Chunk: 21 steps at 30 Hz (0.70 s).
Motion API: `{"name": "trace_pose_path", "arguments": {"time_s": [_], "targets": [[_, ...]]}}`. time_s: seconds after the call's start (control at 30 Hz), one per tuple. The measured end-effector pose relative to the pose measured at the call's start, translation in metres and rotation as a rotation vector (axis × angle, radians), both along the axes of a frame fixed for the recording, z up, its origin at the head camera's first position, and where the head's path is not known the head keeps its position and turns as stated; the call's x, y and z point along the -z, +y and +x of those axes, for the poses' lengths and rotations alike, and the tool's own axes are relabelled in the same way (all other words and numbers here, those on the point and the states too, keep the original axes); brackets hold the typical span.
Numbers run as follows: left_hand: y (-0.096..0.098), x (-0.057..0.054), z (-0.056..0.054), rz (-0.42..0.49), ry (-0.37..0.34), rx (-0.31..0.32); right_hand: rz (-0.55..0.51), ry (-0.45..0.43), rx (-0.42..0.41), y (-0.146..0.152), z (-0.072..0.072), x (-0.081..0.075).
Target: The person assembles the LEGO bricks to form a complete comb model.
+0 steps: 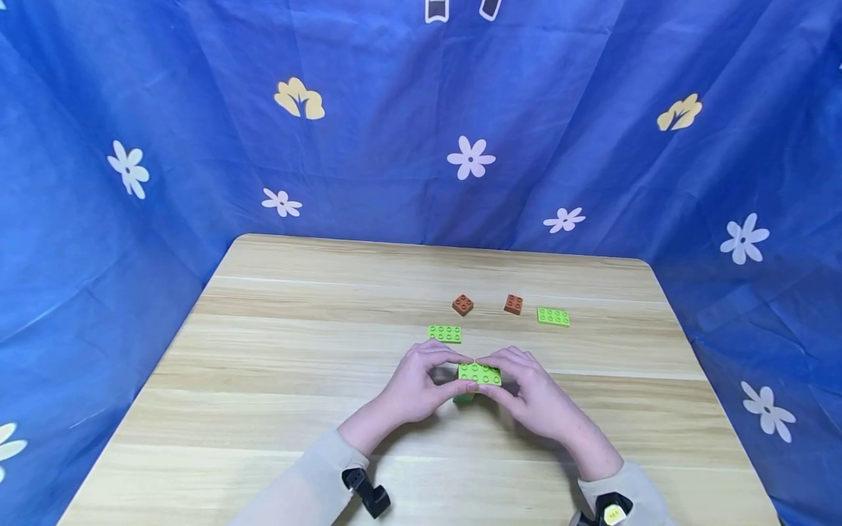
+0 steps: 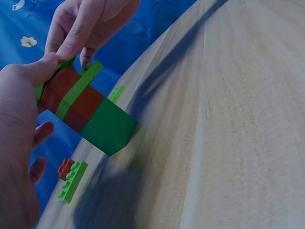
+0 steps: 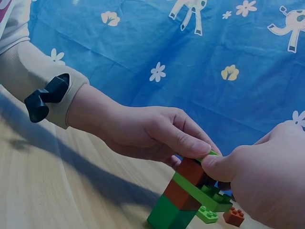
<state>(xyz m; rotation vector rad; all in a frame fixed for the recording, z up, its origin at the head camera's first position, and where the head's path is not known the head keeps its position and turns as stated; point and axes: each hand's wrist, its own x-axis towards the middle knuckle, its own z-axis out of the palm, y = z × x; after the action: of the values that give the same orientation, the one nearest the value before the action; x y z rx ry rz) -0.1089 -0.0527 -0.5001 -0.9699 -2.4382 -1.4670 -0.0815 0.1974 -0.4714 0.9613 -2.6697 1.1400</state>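
Observation:
Both hands meet at a small tower of toy building bricks standing on the table. My left hand [image 1: 421, 383] pinches the left end of the light green eight-stud brick [image 1: 479, 375] at its top, thumb in front and fingers behind. From the other side, my right hand [image 1: 531, 389] pinches the same brick, with the two thumbs meeting at its near edge. Below it, the wrist views show a reddish-brown brick [image 3: 191, 172], a flat light green brick [image 2: 78, 90] jutting out sideways, another reddish-brown brick [image 3: 178, 196], and a dark green brick [image 2: 109, 126] at the bottom.
Beyond the hands lie two loose light green bricks, a nearer one [image 1: 445, 334] and a right one [image 1: 553, 316]. Two reddish-brown bricks, one turned askew [image 1: 463, 305] and one straighter [image 1: 514, 304], lie behind. A blue patterned curtain [image 1: 395, 146] borders the wooden table [image 1: 263, 380].

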Motion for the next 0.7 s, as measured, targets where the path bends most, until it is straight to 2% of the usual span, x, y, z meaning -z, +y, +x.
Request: {"name": "trace_pose_path", "arguments": {"time_s": [0.37, 0.7], "targets": [[0.0016, -0.0005, 0.0008, 0.018, -0.019, -0.001, -0.033, -0.018, 0.023, 0.0004, -0.001, 0.0049], [0.0022, -0.0025, 0.0016, 0.003, -0.05, -0.008, -0.069, -0.075, 0.053, -0.0012, -0.001, 0.0044]]}}
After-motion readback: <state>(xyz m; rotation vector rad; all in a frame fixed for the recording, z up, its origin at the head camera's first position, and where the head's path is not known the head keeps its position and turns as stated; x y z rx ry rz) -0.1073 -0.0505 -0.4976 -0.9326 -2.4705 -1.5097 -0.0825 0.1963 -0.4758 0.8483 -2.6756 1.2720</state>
